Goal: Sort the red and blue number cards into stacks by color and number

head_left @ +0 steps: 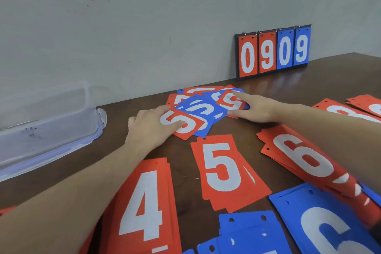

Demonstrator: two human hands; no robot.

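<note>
Pressing flat fingers of your left hand (150, 128) and right hand (255, 109) on the thin, slippery-looking red and blue foam number cards (198, 109) mid-table, gripping nothing, pinch edges.

Scuffed grey wall (123, 27) behind a dark brown table (127, 107) — glossy.

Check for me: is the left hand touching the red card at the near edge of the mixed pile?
Touching. The head view shows the left hand with its fingers lying flat on the red card.
</note>
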